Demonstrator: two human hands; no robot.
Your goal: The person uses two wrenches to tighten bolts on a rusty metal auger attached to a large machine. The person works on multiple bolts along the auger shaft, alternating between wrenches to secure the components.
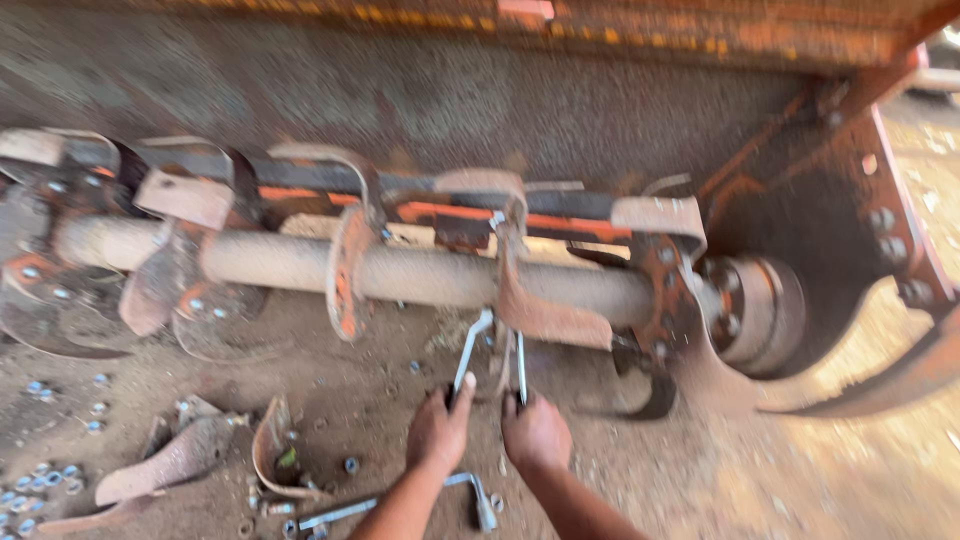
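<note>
We found the left hand (437,432) closed around the handle of a bent silver metal wrench (468,352), whose upper end reached the base of a rusty curved steel blade (540,312). The right hand (536,433) was clenched on a second straight silver metal wrench (521,367), held upright just beside the first and meeting the same blade mount. That blade was fixed on a long rust-brown cylindrical rotor shaft (430,275), which ran horizontally under an orange machine housing (700,40) and carried further curved blades along its length. On the dirt ground (700,480) we noted a loose L-shaped silver socket wrench (400,505) just below the hands, two detached rusty blades (170,465) to the left, and scattered silver nuts (40,475) at the far left. The view was blurred, so bolt details could not be confirmed.
</note>
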